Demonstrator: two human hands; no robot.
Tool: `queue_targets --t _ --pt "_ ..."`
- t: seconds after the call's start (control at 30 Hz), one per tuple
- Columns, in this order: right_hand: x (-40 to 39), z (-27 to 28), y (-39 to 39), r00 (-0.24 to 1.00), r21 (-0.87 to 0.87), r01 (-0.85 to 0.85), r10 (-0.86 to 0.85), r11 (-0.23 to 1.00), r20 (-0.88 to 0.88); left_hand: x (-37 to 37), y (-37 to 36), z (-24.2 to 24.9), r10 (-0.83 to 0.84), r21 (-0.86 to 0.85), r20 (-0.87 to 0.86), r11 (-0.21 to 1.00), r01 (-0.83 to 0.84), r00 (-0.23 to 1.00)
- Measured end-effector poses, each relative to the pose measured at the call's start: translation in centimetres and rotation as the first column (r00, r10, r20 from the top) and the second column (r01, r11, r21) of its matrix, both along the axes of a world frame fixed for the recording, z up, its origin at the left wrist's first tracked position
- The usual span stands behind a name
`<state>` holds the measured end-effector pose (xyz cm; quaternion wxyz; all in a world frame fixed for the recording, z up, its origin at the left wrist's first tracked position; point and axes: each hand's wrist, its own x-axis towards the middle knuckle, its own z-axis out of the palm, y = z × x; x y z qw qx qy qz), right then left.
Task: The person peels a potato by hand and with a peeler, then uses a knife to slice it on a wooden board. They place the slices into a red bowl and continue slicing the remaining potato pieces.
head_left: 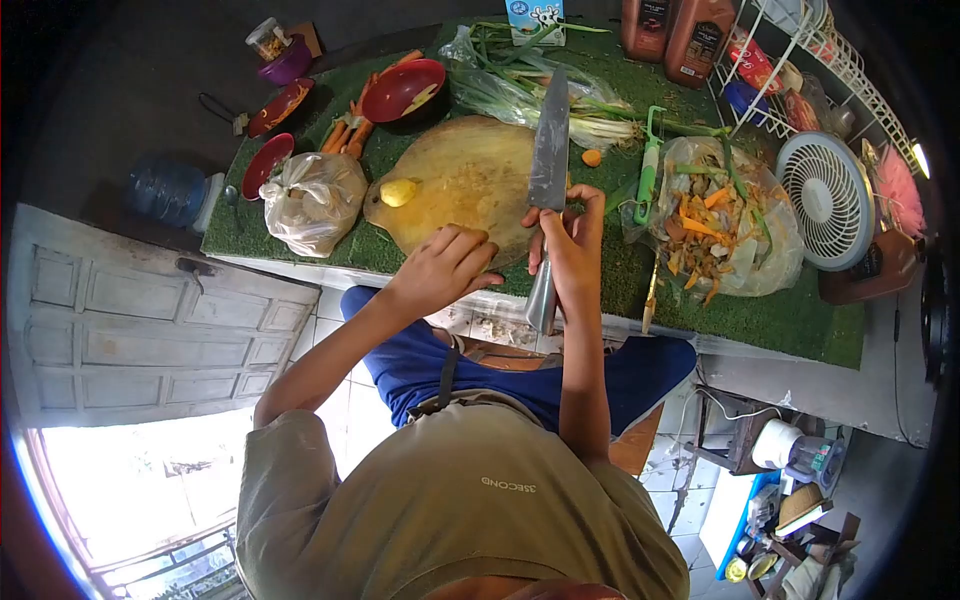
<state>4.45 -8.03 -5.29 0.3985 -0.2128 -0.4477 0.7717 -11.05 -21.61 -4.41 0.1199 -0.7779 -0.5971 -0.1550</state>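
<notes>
A large knife (550, 150) points away from me, its blade over the right edge of the round wooden cutting board (470, 165). My right hand (570, 235) is closed on it where blade meets the metal handle. At the board's near edge, my left hand (448, 262) has its fingers curled; something yellowish shows under them, too hidden to name. A peeled yellow piece (398, 192) lies on the board's left part. Right of the knife is a small orange carrot piece (592, 158), and a green-handled peeler (649, 170) lies farther right.
Left of the board sit a tied plastic bag (315, 205) and red bowls (403, 92). Carrots (345, 135) and green onions (600, 125) lie behind. At right are a plastic bag of peelings (725, 220), a fan (824, 200) and a white wire rack (790, 60).
</notes>
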Motion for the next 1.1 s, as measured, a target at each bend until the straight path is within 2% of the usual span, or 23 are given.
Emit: queue_targets --t 0.13,0.23,0.27,0.3,0.33,0.37,0.4,0.47,0.53,0.57,0.6,0.7,0.73,0.87,0.97,1.07,1.1 --pt "0.1 0.3 -0.1 1.0 -0.013 -0.006 0.006 1.0 -0.004 -0.7 0.0 -0.3 -0.158 0.17 0.059 0.975 0.146 0.986" --pt "0.1 0.3 -0.1 1.0 0.018 -0.01 0.01 1.0 -0.012 -1.4 0.2 1.4 -0.042 0.149 0.424 0.989 -0.023 0.905" --pt "0.1 0.3 0.0 1.0 0.014 -0.01 0.01 1.0 -0.014 -2.2 0.5 2.6 0.061 0.135 0.482 0.98 -0.143 0.874" --pt "0.1 0.4 0.0 1.0 0.01 -0.011 0.012 1.0 -0.015 -3.4 1.4 3.2 0.121 0.203 0.494 0.947 -0.25 0.861" --pt "0.2 0.5 -0.1 1.0 0.007 -0.015 0.015 1.0 -0.015 -4.9 2.6 4.7 0.219 0.156 0.543 0.922 -0.353 0.811" --pt "0.2 0.5 -0.2 1.0 -0.001 -0.015 0.015 1.0 -0.011 -6.5 4.0 6.5 0.246 0.092 0.624 0.919 -0.383 0.742" --pt "0.2 0.5 -0.1 1.0 -0.007 -0.014 0.014 1.0 -0.009 -8.5 5.5 8.0 0.377 0.004 0.576 0.886 -0.464 0.726" --pt "0.2 0.6 -0.1 1.0 -0.005 -0.011 0.011 1.0 0.009 -12.4 8.4 10.5 0.548 -0.23 0.58 0.82 -0.525 0.602" --pt "0.2 0.7 -0.1 1.0 0.006 -0.007 0.007 1.0 0.024 -17.5 10.5 10.2 0.485 -0.439 0.829 0.873 -0.214 0.279" --pt "0.3 0.7 -0.1 0.999 0.011 -0.004 0.003 1.0 0.032 -21.0 11.7 9.2 0.469 -0.469 0.879 0.883 -0.02 0.082" --pt "0.3 0.8 -0.2 1.0 0.017 -0.004 0.003 1.0 0.031 -26.0 13.7 7.3 0.535 -0.529 0.844 0.838 0.136 -0.017" --pt "0.3 1.0 -0.2 0.997 0.021 0.0 -0.002 1.0 0.073 -28.3 15.8 7.7 0.711 -0.703 0.692 0.703 -0.107 0.125" --pt "0.3 0.9 -0.2 0.998 0.021 -0.005 0.003 1.0 0.067 -26.2 15.5 9.4 0.723 -0.695 0.661 0.691 -0.2 0.2" --pt "0.3 1.1 -0.3 0.997 0.043 0.0 -0.003 0.999 0.082 -27.5 16.7 9.6 0.686 -0.679 0.647 0.717 -0.158 0.333" --pt "0.3 1.3 -0.3 0.997 0.034 -0.003 0.0 0.999 0.08 -28.1 17.9 9.1 0.609 -0.634 0.585 0.755 -0.167 0.536" --pt "0.1 0.2 0.1 0.998 0.06 0.002 -0.006 0.998 0.067 -28.1 19.2 8.3 0.633 -0.602 0.436 0.733 -0.316 0.64" --pt "0.1 0.1 0.1 0.998 0.066 0.004 -0.009 0.998 0.061 -27.7 19.4 8.4 0.642 -0.591 0.426 0.731 -0.34 0.638"
